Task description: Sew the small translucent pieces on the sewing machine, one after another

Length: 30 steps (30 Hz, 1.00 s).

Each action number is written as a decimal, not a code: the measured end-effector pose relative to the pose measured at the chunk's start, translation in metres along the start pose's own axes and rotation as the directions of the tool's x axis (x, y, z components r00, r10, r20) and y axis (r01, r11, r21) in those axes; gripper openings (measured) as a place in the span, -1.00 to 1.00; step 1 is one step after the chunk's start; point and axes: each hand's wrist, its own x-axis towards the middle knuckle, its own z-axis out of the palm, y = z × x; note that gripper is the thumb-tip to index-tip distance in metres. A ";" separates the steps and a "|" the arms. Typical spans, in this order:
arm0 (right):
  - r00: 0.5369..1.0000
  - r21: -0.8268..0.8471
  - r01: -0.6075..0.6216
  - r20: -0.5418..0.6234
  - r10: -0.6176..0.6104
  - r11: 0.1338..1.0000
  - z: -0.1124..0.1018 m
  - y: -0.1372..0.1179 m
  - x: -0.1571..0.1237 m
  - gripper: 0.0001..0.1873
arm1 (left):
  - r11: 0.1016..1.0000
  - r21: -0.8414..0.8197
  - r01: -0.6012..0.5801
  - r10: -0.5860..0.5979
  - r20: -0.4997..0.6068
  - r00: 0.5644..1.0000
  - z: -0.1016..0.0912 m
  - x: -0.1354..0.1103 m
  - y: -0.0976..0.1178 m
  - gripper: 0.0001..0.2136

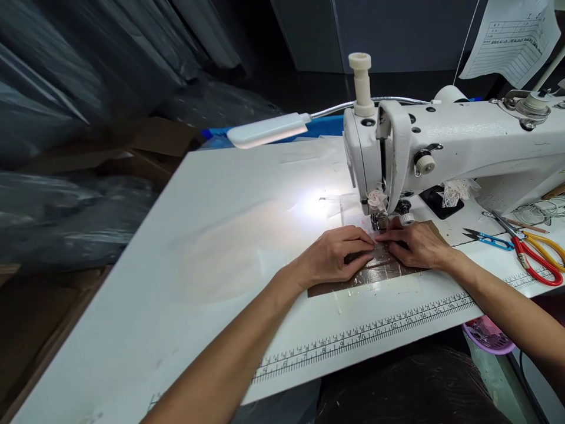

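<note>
At the needle of a white sewing machine (362, 153), my two hands meet just in front of the presser foot (379, 221). My left hand (338, 253) has its fingers bent and drawn together toward the foot. From the other side my right hand (412, 242) reaches in, index finger and thumb closed near the same spot. Whatever lies between the fingertips is too small and covered to name. Under both hands is a brown, shiny tape-covered sheet (329, 288). Pale thin material (351, 211) lies just behind the foot, left of the needle.
Right of my right hand lie blue thread snips (489, 239), red-handled scissors (536, 262) and a yellow handle (545, 244). A lit lamp (269, 129) hangs over the white table (145, 294). A printed ruler (366, 334) follows the front edge; a purple basket (489, 341) sits below.
</note>
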 end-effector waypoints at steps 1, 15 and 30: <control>1.000 0.002 0.001 0.000 -0.001 1.000 0.000 0.000 0.000 -0.61 | 1.000 -0.004 0.005 -0.005 -0.001 1.000 0.000 0.000 -0.001 -0.85; 0.999 0.013 0.032 -0.014 -0.032 0.999 0.000 0.002 -0.002 -0.61 | 0.961 0.251 -0.114 0.117 0.003 0.993 0.007 -0.001 -0.002 -0.78; 0.996 -0.139 0.074 -0.039 -0.080 0.988 0.001 -0.003 -0.003 -0.62 | 0.967 0.253 -0.016 -0.015 0.121 0.993 0.000 -0.002 0.005 -0.81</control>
